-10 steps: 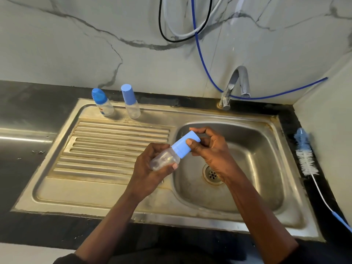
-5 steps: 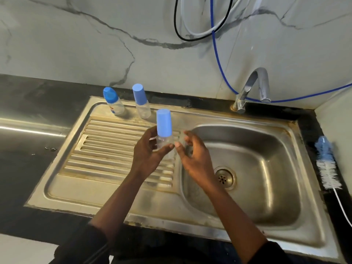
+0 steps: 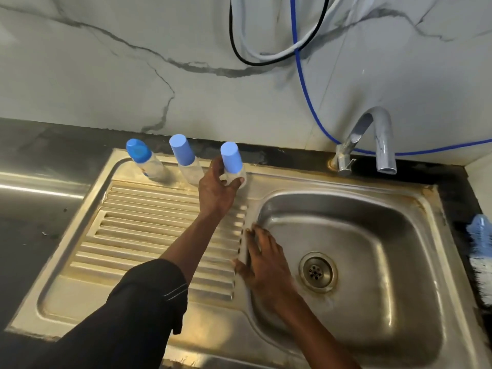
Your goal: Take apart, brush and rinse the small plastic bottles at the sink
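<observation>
**A:** Where does the bottle sit against the fingers?

**B:** The left hand (image 3: 217,190) grips the third bottle (image 3: 231,158) round its clear body. The fingers (image 3: 216,169) curl behind it, the thumb lies across the front, and the blue cap stands above the hand. The bottle is upright at the back ledge of the sink (image 3: 292,179). I cannot tell whether its base touches the steel.

**A:** And the other hand?

**B:** The right hand (image 3: 263,265) lies flat and holds nothing. Its fingers are straight and close together on the ridge between the drainboard (image 3: 159,230) and the basin (image 3: 372,249).

**A:** How many of each?

**B:** Three bottles stand in a row along the ledge. The first bottle (image 3: 143,161) is at the left, the second bottle (image 3: 186,161) is beside it, and the held one is just right of those. There is one tap (image 3: 372,137) and one brush (image 3: 480,249), which is cut off at the right edge. Three hoses hang on the wall: blue, black and white.

**A:** Materials and shapes?

**B:** The bottles are clear plastic. The first has a rounded, darker blue cap, and the other two have tall, pale blue cylinder caps. The sink is stainless steel, stained yellowish, with a ribbed drainboard. The worktop (image 3: 40,209) is dark, the wall is veined marble, and the brush has white bristles.
</observation>
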